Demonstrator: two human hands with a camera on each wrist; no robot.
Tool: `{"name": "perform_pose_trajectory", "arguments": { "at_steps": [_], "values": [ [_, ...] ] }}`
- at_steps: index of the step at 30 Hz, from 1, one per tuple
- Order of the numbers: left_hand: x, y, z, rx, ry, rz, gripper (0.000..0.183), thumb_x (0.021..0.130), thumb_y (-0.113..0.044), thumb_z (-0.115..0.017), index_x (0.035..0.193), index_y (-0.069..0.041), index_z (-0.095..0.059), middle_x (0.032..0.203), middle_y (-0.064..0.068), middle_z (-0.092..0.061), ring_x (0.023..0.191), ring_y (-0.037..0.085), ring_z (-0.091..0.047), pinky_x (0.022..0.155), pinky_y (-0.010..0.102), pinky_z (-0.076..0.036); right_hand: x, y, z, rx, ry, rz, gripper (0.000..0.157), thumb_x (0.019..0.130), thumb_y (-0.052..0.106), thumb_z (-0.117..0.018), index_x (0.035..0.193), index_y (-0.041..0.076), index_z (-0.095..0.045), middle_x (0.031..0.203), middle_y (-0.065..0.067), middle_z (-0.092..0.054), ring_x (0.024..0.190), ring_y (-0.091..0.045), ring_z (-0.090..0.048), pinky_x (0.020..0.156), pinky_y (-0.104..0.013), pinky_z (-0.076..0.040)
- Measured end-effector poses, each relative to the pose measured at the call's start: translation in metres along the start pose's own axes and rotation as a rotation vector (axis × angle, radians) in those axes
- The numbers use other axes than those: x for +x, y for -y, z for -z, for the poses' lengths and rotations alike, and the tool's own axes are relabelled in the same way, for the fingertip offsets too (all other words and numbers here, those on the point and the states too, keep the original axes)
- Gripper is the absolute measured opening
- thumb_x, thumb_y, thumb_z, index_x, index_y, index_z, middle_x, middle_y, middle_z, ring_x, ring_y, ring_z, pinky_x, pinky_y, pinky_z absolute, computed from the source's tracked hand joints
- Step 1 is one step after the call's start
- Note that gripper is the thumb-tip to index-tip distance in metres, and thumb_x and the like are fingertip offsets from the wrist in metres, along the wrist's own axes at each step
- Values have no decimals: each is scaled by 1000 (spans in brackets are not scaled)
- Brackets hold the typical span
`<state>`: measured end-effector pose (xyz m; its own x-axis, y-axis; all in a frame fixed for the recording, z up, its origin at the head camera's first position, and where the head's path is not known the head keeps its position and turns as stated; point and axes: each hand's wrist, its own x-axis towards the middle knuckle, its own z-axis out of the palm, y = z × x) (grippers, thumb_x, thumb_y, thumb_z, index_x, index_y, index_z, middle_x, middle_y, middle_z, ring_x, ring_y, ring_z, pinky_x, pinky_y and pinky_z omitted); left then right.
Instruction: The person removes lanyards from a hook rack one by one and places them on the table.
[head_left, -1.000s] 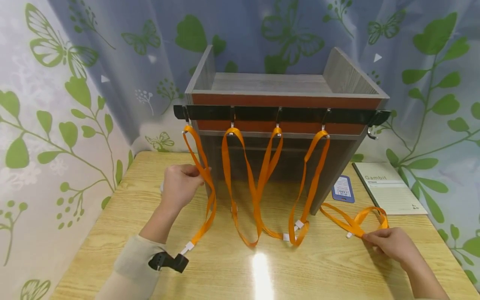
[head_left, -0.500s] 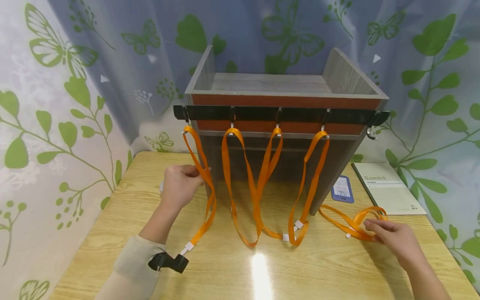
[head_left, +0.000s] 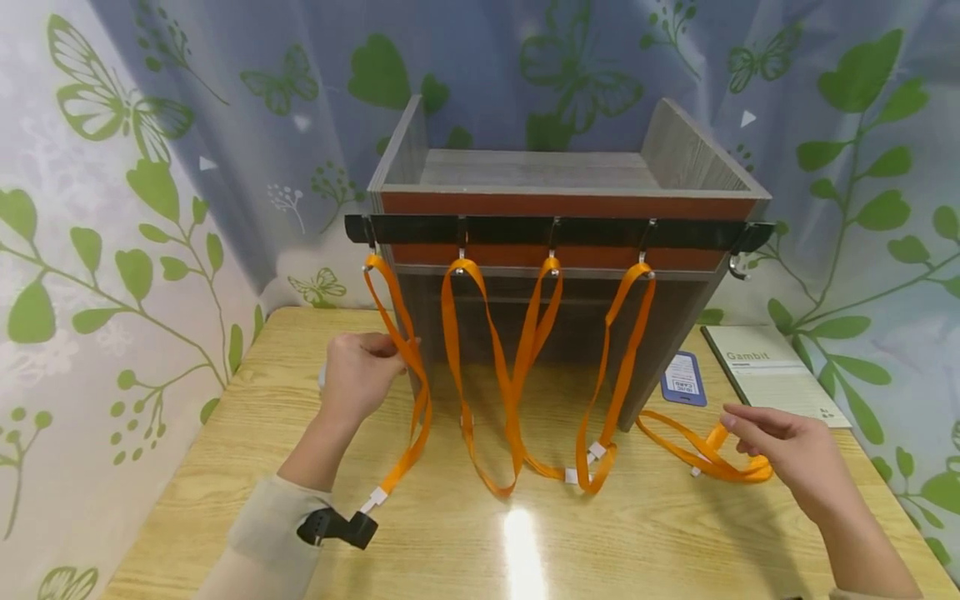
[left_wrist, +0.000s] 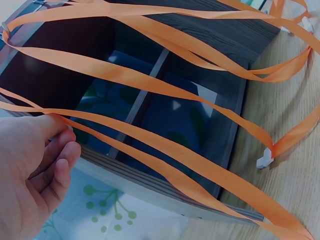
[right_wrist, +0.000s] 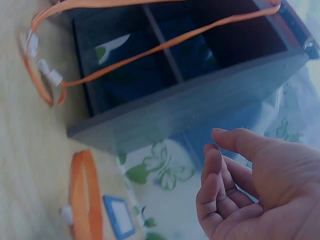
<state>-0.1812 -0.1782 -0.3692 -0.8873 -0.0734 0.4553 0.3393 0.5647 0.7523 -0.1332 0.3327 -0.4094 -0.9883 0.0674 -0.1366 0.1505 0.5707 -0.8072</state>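
Note:
My left hand (head_left: 362,375) pinches the strap of the leftmost orange lanyard (head_left: 422,400), which hangs from a hook on a black rail (head_left: 510,229). In the left wrist view, the thumb and index finger meet at that strap's edge. More orange lanyards (head_left: 450,333) hang from the hooks to its right, with white clips low down. Over another orange lanyard (head_left: 738,473), lying loosely looped on the table, hovers my right hand (head_left: 791,454). Its fingers are loosely curled with nothing between them, as the right wrist view (right_wrist: 255,185) shows.
The rail crosses the front of a grey wooden shelf box (head_left: 675,333). Its far-right hook (head_left: 738,268) bears no lanyard. A blue-framed card holder (head_left: 684,379) and a notepad (head_left: 772,371) lie right of the box on the wooden table (head_left: 442,550).
My right hand has let go of the lanyard on the table and risen up and away from it. The left hand stays at the leftmost lanyard.

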Motion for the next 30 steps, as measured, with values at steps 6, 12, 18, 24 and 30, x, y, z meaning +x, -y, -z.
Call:
{"name": "perform_pose_trajectory", "arguments": {
  "at_steps": [6,12,18,24,30],
  "values": [
    [0,1,-1,-30,2,8,12,84,-12,-81,79,-1,-81,65,13,-73,52,18,-68,45,21,-50,1,20,-3,-40,8,47,54,95,47,-64,134,10,-64,92,18,-72,83,-8,-65,71,-21,-51],
    [0,1,-2,-47,5,23,12,83,-12,-81,80,-1,-81,66,14,-74,54,20,-70,48,19,-51,2,34,-13,-15,32,103,50,97,41,-65,135,9,-64,92,18,-74,82,-10,-68,73,-19,-46],
    [0,1,-1,-43,16,14,14,85,-14,-80,81,-1,-81,67,14,-74,56,25,-71,48,21,-53,3,52,-24,-12,37,182,47,97,36,-67,132,5,-65,92,16,-76,83,-11,-71,73,-21,-51],
    [0,1,-1,-53,7,23,13,84,-13,-80,79,-1,-81,67,14,-74,56,27,-71,48,21,-52,4,72,-38,4,84,260,47,95,32,-70,133,5,-64,100,13,-76,85,-10,-73,78,-20,-55],
    [1,2,0,-40,18,33,15,85,-15,-80,79,-1,-81,66,13,-74,55,22,-71,48,22,-53,7,84,-53,71,146,294,51,94,30,-71,138,6,-60,106,-5,-76,87,-11,-74,81,-20,-57]
  ]
}}
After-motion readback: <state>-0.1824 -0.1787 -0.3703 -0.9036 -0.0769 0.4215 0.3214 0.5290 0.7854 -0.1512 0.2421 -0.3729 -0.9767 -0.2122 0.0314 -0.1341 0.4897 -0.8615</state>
